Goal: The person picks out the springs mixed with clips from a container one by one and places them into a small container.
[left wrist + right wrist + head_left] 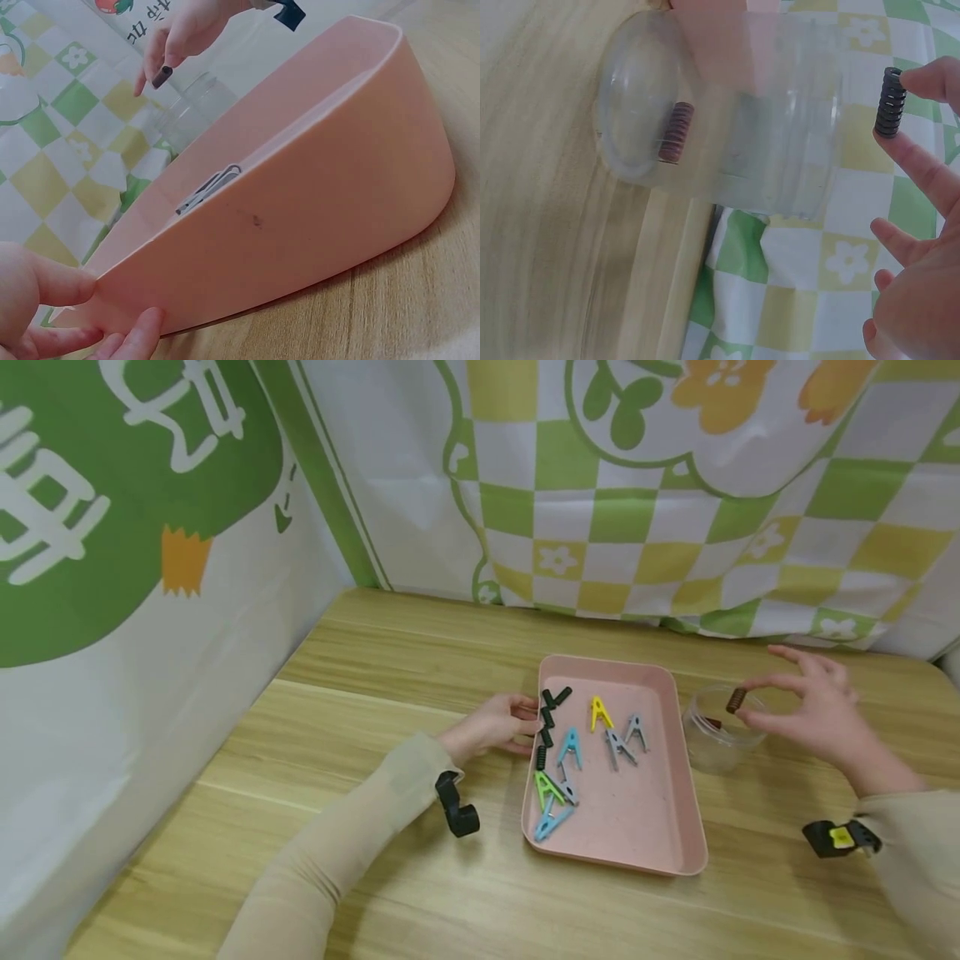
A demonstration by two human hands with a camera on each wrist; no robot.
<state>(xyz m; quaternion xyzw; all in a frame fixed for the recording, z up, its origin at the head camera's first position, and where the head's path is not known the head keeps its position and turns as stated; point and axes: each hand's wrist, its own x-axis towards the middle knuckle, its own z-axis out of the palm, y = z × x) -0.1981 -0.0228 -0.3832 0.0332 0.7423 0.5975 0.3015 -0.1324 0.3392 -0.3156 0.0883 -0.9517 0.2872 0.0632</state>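
Observation:
Over the mouth of a clear plastic jar point(716, 747), my right hand point(821, 718) pinches a dark coil spring point(890, 103) by its ends between thumb and index finger. A reddish-brown spring point(676, 133) lies inside the jar. My left hand point(495, 725) touches the outer left wall of a pink tray point(622, 847), thumb near the rim and fingers extended against the side. Along that wall inside the tray lie several black springs point(547, 717). Beside them are clothespins: yellow point(600, 713), green point(546, 788), blue point(570, 747) and grey point(619, 748).
The jar stands just right of the tray on the wooden table point(420, 668). Behind the table hangs a checkered cloth point(622, 518), and a white and green cloth point(225, 635) borders the left side. Each wrist wears a black camera mount point(457, 810).

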